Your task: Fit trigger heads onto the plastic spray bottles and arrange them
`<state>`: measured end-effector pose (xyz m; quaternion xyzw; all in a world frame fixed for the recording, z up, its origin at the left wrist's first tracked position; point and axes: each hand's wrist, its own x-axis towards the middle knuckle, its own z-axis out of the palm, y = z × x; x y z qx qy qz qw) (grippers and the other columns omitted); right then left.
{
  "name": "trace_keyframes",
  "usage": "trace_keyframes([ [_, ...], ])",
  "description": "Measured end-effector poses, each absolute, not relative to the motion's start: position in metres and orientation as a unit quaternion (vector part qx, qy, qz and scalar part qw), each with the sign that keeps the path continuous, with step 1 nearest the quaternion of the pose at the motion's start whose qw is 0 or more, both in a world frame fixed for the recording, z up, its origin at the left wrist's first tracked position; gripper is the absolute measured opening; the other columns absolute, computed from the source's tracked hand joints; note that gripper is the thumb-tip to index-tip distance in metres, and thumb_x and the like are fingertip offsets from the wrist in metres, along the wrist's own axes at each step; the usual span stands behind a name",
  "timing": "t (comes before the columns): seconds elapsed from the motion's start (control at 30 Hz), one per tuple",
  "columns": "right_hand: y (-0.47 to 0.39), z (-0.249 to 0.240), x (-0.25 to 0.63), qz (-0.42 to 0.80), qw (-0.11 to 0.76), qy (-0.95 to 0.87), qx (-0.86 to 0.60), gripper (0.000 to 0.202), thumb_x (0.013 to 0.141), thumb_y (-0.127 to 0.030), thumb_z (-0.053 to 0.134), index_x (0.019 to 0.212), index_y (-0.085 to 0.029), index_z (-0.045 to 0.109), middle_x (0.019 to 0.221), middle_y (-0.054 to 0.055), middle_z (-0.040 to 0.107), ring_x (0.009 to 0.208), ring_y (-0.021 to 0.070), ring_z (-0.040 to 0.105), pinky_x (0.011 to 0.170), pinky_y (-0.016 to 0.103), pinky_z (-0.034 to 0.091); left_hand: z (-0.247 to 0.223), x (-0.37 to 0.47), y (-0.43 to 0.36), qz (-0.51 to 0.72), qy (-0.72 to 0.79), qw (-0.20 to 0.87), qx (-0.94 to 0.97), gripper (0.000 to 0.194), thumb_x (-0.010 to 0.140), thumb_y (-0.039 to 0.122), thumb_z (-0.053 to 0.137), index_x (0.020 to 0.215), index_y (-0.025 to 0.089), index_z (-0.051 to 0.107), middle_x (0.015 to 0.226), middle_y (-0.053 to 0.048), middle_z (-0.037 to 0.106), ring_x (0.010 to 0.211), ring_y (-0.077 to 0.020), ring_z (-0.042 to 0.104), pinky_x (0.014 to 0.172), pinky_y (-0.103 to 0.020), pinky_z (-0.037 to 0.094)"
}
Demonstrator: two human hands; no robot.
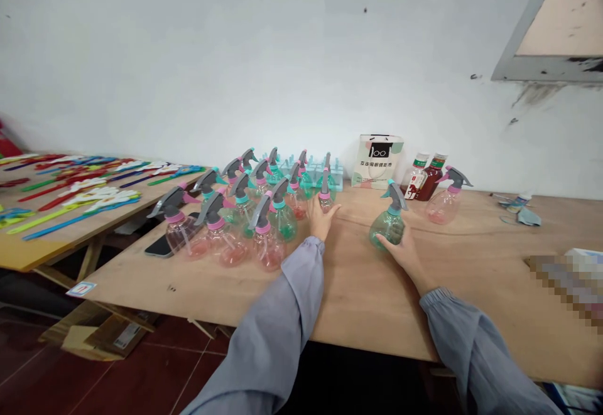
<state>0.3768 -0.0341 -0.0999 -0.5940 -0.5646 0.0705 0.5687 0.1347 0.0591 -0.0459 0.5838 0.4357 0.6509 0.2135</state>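
Note:
My left hand (321,217) is wrapped round a pink-collared spray bottle (325,196) at the right end of a group of bottles. My right hand (400,243) grips the lower body of a green spray bottle (387,221), which stands apart to the right with its grey trigger head up. Several pink and green spray bottles, among them a front pink one (268,248), stand close together left of my left hand. Another pink spray bottle (443,204) stands beyond my right hand.
A teal rack (336,176), a paper bag (377,162) and red-brown bottles (429,179) stand by the wall. A phone (159,248) lies left under the bottles. Colourful strips (80,208) cover the left table. A small white bottle and cloth (528,217) lie at right.

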Motion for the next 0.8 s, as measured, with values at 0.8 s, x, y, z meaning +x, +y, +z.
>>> trace_keyframes([
  [0.8,-0.070,-0.071,0.338,0.014,0.493,-0.698,-0.519,0.077,0.081,-0.064,0.066,0.139,-0.023,0.038,0.140,0.016,0.048,0.133,0.0350,0.047,0.113,0.058,0.038,-0.028,0.147,-0.030,0.621,0.253,0.370,0.643,0.063,0.070,0.034,0.081,0.124,0.025,0.051,0.119,-0.009,0.057,0.117,-0.0244,0.057,0.104,-0.042,0.044],
])
